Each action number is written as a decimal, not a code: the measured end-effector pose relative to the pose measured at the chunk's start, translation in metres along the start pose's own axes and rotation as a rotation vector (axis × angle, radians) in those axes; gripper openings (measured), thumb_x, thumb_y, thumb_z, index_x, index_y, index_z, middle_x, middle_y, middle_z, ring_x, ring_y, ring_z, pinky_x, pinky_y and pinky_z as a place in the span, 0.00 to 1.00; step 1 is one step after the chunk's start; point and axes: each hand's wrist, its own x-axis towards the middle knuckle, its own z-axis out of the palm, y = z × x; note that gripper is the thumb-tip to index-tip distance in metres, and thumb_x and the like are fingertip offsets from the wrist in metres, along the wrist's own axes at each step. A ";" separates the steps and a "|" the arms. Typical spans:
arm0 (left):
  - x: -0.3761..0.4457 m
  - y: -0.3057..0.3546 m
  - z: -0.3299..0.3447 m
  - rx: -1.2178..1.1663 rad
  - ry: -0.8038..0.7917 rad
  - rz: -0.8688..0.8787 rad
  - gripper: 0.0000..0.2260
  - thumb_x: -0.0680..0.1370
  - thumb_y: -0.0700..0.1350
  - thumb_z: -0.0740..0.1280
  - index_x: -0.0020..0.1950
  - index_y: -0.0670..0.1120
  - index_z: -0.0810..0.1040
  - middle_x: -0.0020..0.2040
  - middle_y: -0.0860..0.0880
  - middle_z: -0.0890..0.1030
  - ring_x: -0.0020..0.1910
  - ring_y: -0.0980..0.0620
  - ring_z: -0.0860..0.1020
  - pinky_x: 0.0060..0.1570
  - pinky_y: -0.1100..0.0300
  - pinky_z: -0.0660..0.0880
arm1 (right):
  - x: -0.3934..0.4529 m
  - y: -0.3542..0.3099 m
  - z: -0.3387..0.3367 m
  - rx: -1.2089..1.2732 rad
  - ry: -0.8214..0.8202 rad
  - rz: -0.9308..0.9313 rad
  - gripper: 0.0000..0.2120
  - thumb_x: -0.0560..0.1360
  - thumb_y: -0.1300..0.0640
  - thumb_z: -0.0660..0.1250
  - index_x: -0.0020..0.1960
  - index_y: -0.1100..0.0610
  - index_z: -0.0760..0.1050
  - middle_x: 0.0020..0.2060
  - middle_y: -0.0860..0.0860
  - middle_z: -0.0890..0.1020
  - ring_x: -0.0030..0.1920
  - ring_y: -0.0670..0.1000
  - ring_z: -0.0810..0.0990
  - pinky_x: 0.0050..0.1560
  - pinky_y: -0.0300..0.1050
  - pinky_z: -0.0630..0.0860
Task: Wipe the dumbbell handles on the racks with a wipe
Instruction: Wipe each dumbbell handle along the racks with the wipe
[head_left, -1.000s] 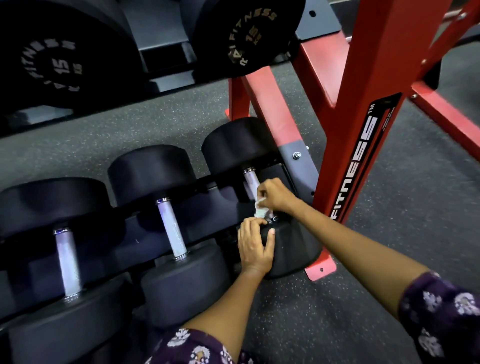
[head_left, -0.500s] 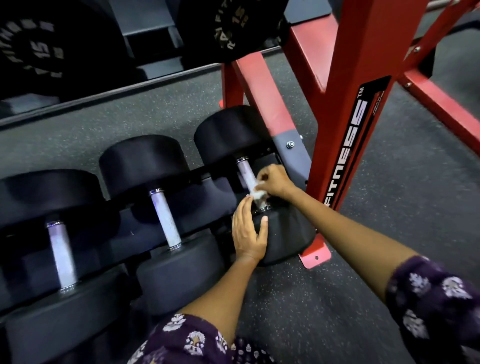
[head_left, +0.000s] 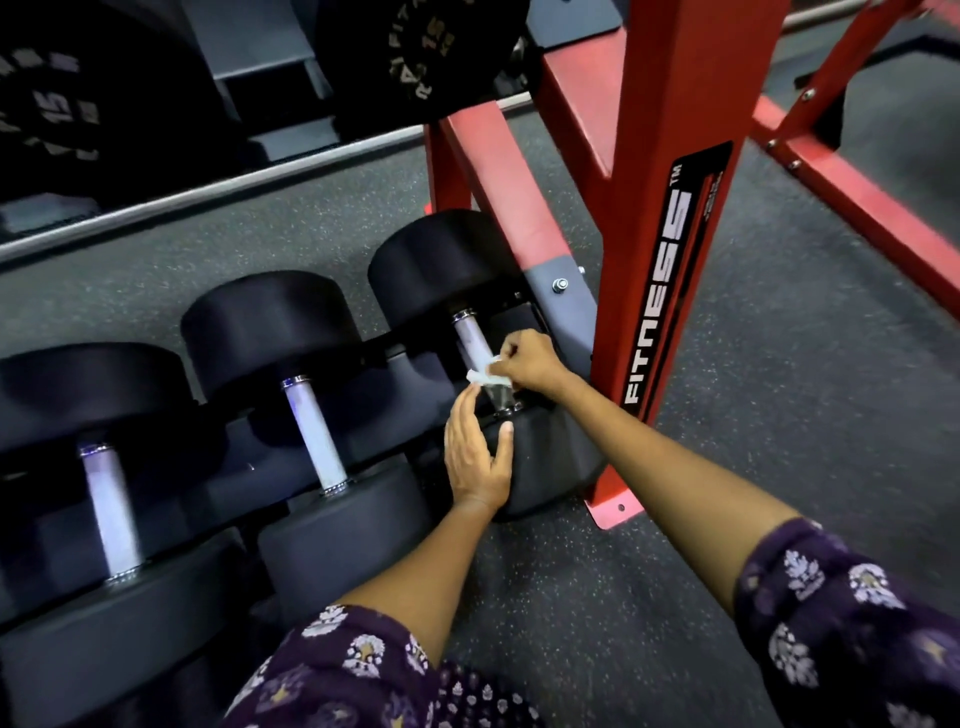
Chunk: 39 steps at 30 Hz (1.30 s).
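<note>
Three black dumbbells lie side by side on a low rack. My right hand (head_left: 527, 361) pinches a small white wipe (head_left: 480, 376) against the silver handle (head_left: 472, 343) of the rightmost dumbbell, about halfway along it. My left hand (head_left: 475, 457) rests with fingers spread on that dumbbell's near head (head_left: 550, 462), thumb to the right. The middle dumbbell's handle (head_left: 317, 431) and the left dumbbell's handle (head_left: 111, 514) are bare and untouched.
A red rack upright (head_left: 680, 223) marked FITNESS stands just right of my right hand, its foot plate (head_left: 615, 512) on the grey speckled floor. Red frame bars (head_left: 857, 202) run at the right. Large black 15 kg dumbbells (head_left: 421, 52) sit on the upper shelf.
My right hand has slid the wipe up the handle, away from the near head. My left hand has opened its fingers on the head.
</note>
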 end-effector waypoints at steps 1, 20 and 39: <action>0.000 0.000 0.001 -0.005 -0.004 0.002 0.28 0.78 0.55 0.57 0.70 0.36 0.68 0.68 0.40 0.73 0.66 0.45 0.71 0.66 0.49 0.67 | -0.004 0.002 0.000 0.066 0.050 -0.006 0.14 0.67 0.62 0.71 0.32 0.53 0.66 0.33 0.53 0.76 0.36 0.51 0.74 0.36 0.41 0.67; 0.089 -0.001 -0.101 -0.554 -0.382 -0.491 0.10 0.77 0.46 0.71 0.48 0.50 0.69 0.52 0.44 0.76 0.49 0.46 0.77 0.47 0.55 0.76 | -0.056 -0.060 0.011 0.522 0.197 -0.033 0.11 0.69 0.76 0.64 0.48 0.65 0.79 0.31 0.53 0.77 0.27 0.39 0.76 0.30 0.32 0.74; 0.055 0.091 -0.087 -0.569 -0.234 -0.479 0.14 0.80 0.38 0.64 0.35 0.44 0.69 0.34 0.46 0.72 0.33 0.52 0.71 0.27 0.68 0.71 | -0.140 -0.054 -0.053 0.488 0.242 -0.122 0.07 0.69 0.69 0.71 0.46 0.71 0.79 0.21 0.42 0.75 0.22 0.35 0.71 0.27 0.26 0.66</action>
